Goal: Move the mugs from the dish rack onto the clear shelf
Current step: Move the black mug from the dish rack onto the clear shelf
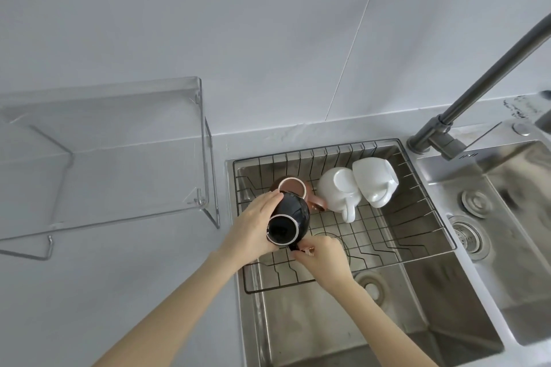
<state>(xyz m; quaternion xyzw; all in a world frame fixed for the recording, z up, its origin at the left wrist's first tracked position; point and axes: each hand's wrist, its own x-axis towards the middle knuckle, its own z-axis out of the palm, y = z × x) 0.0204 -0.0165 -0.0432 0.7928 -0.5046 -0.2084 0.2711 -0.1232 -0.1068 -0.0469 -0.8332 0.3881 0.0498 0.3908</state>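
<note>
A black mug [290, 219] hangs tilted over the wire dish rack [417, 235], its mouth facing me. My left hand [253, 226] cups its left side and my right hand [320, 259] pinches its handle from below. Behind it a pink mug [293, 186] lies in the rack. Two white mugs [337, 191] [374, 182] lie on their sides further right in the rack. The clear shelf [119, 140] stands on the counter at the left with nothing on it.
The rack spans the left basin of a steel sink [328, 322]. A dark faucet [465, 98] rises at the right, beside a second basin [512, 262] with drains. A white wall is behind, and grey counter lies left of the sink.
</note>
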